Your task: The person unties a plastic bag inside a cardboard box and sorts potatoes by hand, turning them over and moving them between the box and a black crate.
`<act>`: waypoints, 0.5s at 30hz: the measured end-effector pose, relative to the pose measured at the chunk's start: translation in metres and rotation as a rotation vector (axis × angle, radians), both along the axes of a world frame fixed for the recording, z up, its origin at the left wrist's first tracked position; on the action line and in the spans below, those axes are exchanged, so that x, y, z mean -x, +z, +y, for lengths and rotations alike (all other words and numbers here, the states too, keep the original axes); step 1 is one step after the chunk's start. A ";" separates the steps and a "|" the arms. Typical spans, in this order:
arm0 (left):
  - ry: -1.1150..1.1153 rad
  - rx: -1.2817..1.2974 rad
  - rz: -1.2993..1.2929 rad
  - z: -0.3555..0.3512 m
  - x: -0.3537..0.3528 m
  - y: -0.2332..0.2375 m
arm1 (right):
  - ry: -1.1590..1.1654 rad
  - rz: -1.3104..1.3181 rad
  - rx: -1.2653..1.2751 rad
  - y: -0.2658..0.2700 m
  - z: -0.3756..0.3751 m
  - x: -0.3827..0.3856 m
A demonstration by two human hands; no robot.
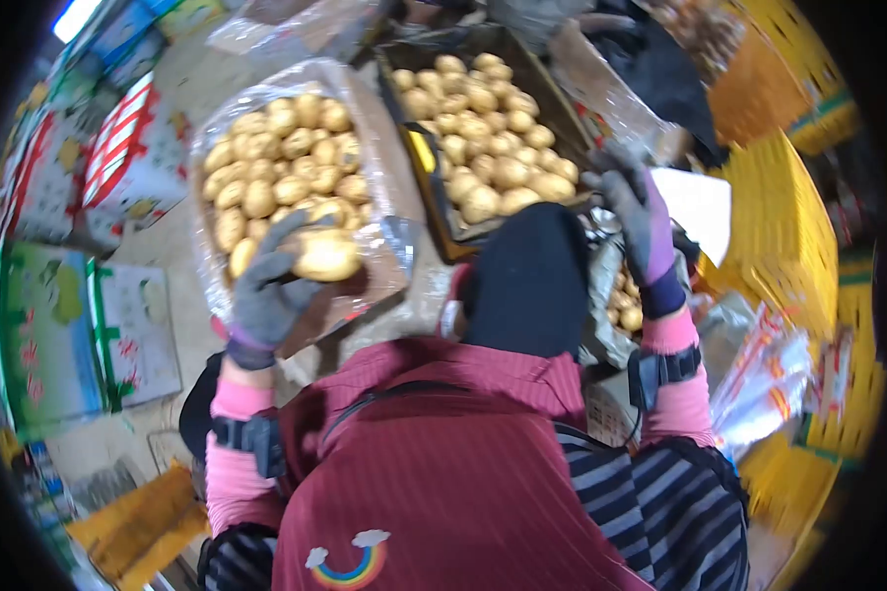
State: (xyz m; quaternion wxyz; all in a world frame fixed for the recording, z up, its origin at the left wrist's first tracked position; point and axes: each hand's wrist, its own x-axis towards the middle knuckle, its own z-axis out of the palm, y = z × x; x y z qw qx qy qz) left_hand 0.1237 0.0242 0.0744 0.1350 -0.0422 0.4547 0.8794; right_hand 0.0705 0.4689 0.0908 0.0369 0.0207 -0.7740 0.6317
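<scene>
My left hand (pixel 274 288), in a grey glove, holds a large pale potato (pixel 327 255) over the near end of a plastic-lined box (pixel 389 274). Many potatoes (pixel 258 199) fill that box. Right of it, a dark crate (pixel 434 222) holds more potatoes (pixel 481 100). My right hand (pixel 633 202), gloved in grey and purple, is raised beside the crate's right edge, above a plastic-lined container of smaller potatoes (pixel 623 300). Its fingers are blurred, and whether they hold anything cannot be made out.
Printed cartons (pixel 133 158) and a green-edged carton (pixel 54 330) line the left side. Stacked yellow crates (pixel 774 227) stand at the right, near a white sheet (pixel 695 207) and clear plastic bags (pixel 764 379). A brown-orange sheet (pixel 143 522) lies at lower left.
</scene>
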 end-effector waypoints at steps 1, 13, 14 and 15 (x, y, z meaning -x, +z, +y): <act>-0.046 0.075 0.081 0.007 0.001 0.003 | 0.158 0.064 -0.060 0.009 -0.040 -0.003; -0.064 -0.124 -0.076 -0.030 -0.025 -0.001 | 0.626 -0.418 0.553 -0.037 -0.197 0.003; -0.030 -0.033 -0.092 -0.033 -0.027 -0.003 | 0.628 -0.295 0.406 -0.044 -0.196 0.003; -0.029 -0.004 -0.135 -0.033 -0.032 -0.004 | 0.630 -0.174 0.260 -0.048 -0.198 0.001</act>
